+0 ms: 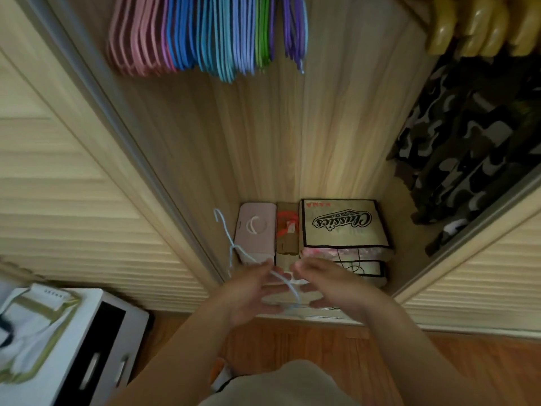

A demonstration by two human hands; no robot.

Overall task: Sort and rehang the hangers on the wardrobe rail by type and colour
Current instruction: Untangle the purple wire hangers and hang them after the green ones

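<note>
I see my left hand (248, 291) pinching a light blue hanger (234, 250) low before the wardrobe floor's front edge; my right hand (330, 285) hovers beside it, fingers relaxed.

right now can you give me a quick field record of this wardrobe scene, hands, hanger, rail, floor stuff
left hand: holds light blue hanger
right hand: open, beside the hanger, contact unclear
light blue hanger: low, hook pointing up, off the rail
hung hangers: grouped pink, blue, teal, green, purple
wooden hangers: top right, above camouflage clothing
wardrobe floor: pink box, Classics bag
</note>
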